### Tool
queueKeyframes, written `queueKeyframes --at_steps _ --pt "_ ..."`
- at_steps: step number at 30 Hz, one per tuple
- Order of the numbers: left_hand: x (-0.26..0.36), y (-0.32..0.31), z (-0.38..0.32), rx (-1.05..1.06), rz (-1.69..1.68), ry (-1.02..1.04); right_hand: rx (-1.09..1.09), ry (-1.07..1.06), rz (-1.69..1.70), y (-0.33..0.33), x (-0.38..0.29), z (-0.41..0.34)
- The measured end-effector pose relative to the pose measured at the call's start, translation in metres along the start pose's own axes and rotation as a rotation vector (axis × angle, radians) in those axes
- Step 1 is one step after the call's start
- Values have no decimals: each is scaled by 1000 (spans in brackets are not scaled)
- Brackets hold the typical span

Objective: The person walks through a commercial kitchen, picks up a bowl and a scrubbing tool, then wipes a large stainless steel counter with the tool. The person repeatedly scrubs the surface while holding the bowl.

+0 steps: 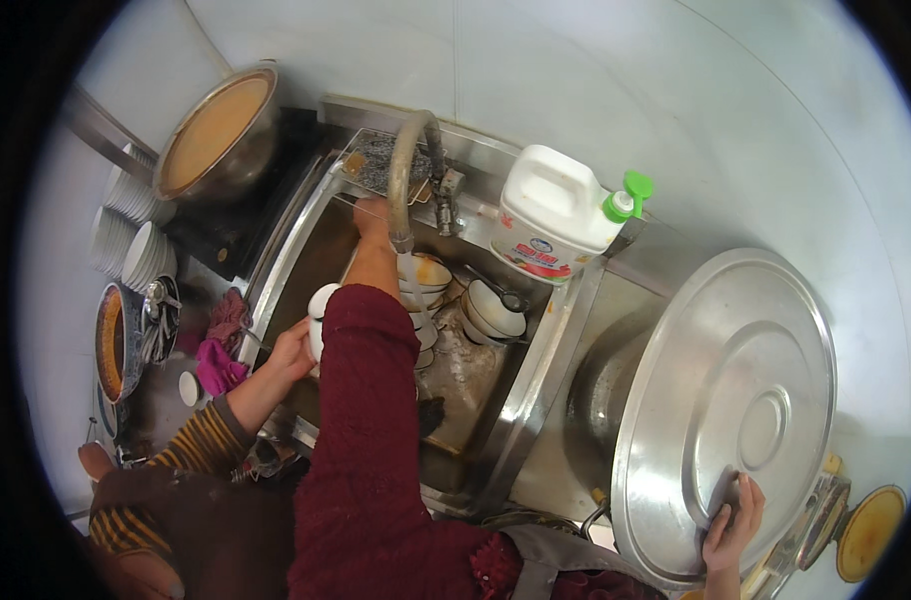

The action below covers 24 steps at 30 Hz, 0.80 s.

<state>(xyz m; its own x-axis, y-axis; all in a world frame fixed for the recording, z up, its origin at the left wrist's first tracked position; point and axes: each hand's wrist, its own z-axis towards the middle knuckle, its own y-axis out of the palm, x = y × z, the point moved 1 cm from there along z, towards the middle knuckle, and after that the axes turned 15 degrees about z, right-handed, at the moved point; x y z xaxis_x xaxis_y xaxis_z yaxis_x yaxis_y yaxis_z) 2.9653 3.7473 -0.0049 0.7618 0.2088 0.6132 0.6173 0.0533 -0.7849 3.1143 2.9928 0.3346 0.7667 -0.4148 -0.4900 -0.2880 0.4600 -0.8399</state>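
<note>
My left hand (371, 217) reaches into the far left part of the steel sink (534, 375), beside the wire rack. Its fingers are partly hidden, so its hold cannot be told. My maroon sleeve crosses the sink. My right hand (734, 517) is on the face of a large round metal lid (725, 420), which stands tilted over a big pot (605, 382). Water runs from the curved faucet (404, 172) onto stacked white bowls (425, 274). More bowls (494, 309) and a dark ladle (512, 300) lie to their right.
A co-worker's hand (294, 351) in a striped sleeve holds white bowls (317, 330) over the sink's left side. A white detergent jug (549, 202) stands on the back rim. A metal basin (238, 150), stacked bowls (149, 259) and cloths (223, 360) are at left.
</note>
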Motion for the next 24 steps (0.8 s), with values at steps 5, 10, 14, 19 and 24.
queueKeyframes --at_steps 5,10,14,19,24 --pt "-17 -25 15 129 -146 -87 13 -43 12 1 2 5" --pt "-17 -56 -94 225 -771 -125 33 -38 9 2 -11 10" --pt "-3 -109 -176 375 -605 -74 45 -78 53 4 -16 17" --pt "4 -112 -255 366 -568 94 45 -84 56 1 -14 17" --pt "-16 -115 -313 240 -707 124 47 -74 132 -4 -20 20"
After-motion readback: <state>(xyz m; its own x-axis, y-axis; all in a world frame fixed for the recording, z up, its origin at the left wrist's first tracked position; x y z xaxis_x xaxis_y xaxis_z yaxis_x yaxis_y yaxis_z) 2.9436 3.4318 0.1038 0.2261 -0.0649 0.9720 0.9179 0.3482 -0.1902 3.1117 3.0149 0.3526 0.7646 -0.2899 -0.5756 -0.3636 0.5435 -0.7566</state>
